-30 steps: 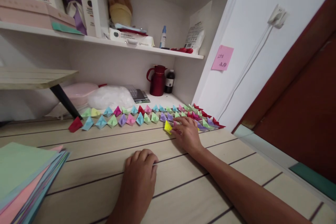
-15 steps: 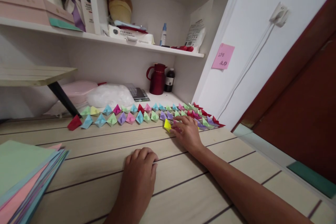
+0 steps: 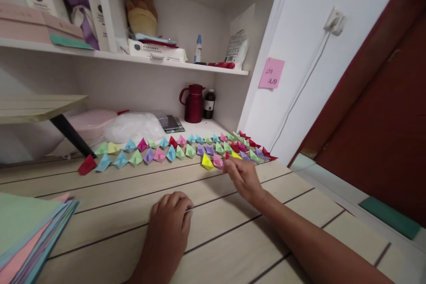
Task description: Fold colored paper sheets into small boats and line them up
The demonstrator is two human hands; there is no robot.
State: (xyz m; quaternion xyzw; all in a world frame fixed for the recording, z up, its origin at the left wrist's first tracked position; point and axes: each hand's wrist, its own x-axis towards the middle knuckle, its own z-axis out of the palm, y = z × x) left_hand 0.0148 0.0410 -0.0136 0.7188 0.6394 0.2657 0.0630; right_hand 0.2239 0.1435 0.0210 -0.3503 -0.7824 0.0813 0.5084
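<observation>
Several small folded paper boats in many colours stand in rows (image 3: 173, 151) along the back of the wooden table (image 3: 133, 195). A yellow boat (image 3: 207, 162) and a pink boat (image 3: 218, 161) stand in front of the rows. My right hand (image 3: 244, 177) hovers just right of the pink boat, fingers loosely spread, holding nothing. My left hand (image 3: 169, 219) rests on the table with its fingers curled under; nothing shows in it. A stack of coloured paper sheets (image 3: 28, 230) lies at the near left.
A white shelf (image 3: 133, 55) above carries boxes, a spray bottle and a soft toy. Beneath it stand a dark red jug (image 3: 192, 103), a dark bottle (image 3: 208, 104), a plastic bag (image 3: 133, 126). A white wall with a pink note (image 3: 271, 73) and a red door (image 3: 376, 120) close the right.
My right hand has lifted off the boats and drawn back toward me, leaving the pink boat beside the yellow one. The view has swung slightly right. My left hand stays put.
</observation>
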